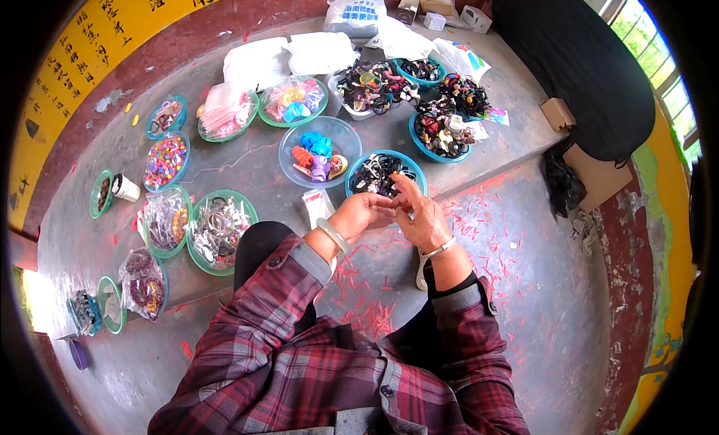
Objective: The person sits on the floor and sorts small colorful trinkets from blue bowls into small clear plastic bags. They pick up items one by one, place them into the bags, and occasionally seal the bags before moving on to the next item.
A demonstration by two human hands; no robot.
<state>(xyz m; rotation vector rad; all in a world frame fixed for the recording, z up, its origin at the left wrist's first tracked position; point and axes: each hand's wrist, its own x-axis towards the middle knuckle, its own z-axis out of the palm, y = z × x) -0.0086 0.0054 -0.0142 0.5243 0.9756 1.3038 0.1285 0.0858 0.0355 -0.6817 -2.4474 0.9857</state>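
Nearest, the left hand (362,212) and the right hand (422,216) were brought together above the grey concrete floor (524,285), fingers (395,185) pinched on something too small to be made out, seemingly a hair tie; whether it was truly clamped could not be told. The piece would best be held close and worked by fingertip only. Just beyond, a blue bowl (413,164) of dark hair ties was set, then a clear bowl (341,128) of bright clips.
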